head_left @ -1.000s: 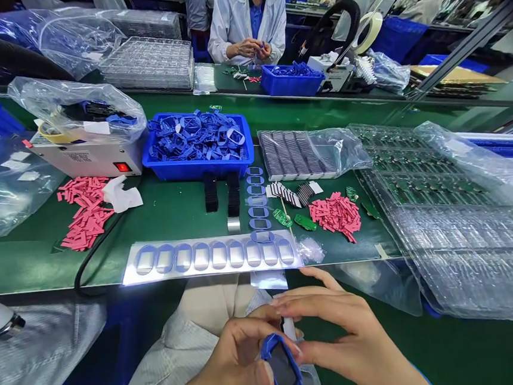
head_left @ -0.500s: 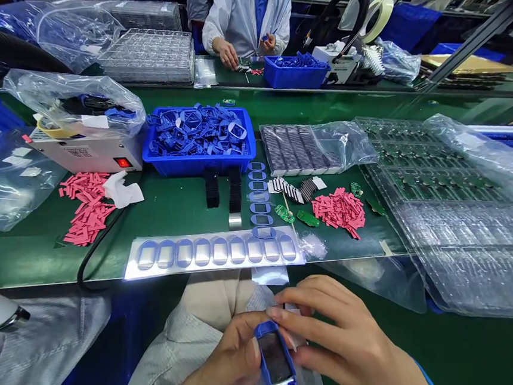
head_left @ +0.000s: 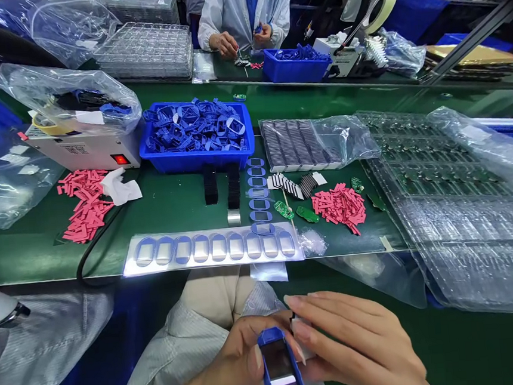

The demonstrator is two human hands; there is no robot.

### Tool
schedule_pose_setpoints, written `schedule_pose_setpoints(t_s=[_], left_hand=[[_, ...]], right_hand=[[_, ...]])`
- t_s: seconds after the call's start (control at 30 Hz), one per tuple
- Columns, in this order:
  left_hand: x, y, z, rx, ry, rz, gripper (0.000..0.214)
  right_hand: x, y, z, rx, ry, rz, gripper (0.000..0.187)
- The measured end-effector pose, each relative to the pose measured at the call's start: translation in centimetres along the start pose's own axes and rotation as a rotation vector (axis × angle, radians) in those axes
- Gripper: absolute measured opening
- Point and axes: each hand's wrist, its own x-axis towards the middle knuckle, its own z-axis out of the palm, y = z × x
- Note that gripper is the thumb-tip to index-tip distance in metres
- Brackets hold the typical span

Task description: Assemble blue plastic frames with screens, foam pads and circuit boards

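Note:
Over my lap, my left hand (head_left: 229, 365) holds a blue plastic frame (head_left: 272, 335) with a dark, shiny display screen (head_left: 278, 361) set in it; the thumb presses on its left side. My right hand (head_left: 361, 339) is just right of the frame, fingers long and close together, pinching a small black-and-white piece (head_left: 294, 318) that is mostly hidden behind the fingertips. On the bench edge ahead lies a silvery strip (head_left: 130, 257) with a row of blue oval rings around pale rectangles. More blue rings (head_left: 257, 181) run in a column behind it.
A blue bin (head_left: 197, 160) is heaped with blue frames. Pink strips (head_left: 341, 206) lie in piles right and left, near green circuit boards (head_left: 307, 214). Stacked black pieces (head_left: 233, 185) stand mid-bench. Clear trays (head_left: 464, 258) overhang the right edge. A co-worker (head_left: 241, 14) sits opposite.
Both hands and the blue frame have shifted slightly down and right in view. My right fingers have straightened and moved a little away from the frame's top edge.

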Motion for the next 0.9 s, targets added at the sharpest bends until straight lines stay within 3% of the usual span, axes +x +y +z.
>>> schedule_pose_setpoints(t_s=[0.2, 0.5, 0.7, 0.9], left_hand=[[0.0, -0.2, -0.4, 0.019, -0.034, 0.016, 0.037], [0.3, -0.4, -0.4, 0.031, -0.081, 0.038, 0.036], [0.3, -0.1, -0.3, 0.026, -0.079, 0.031, 0.036], [0.0, -0.4, -0.9, 0.066, -0.082, 0.006, 0.036]], right_hand=[[0.1, 0.5, 0.4, 0.058, 0.054, 0.000, 0.025], [-0.1, 0.4, 0.4, 0.109, 0.033, 0.038, 0.026], [0.5, 0.4, 0.8, 0.175, 0.142, 0.083, 0.017], [1.0, 0.6, 1.0, 0.043, 0.059, 0.027, 0.025]])
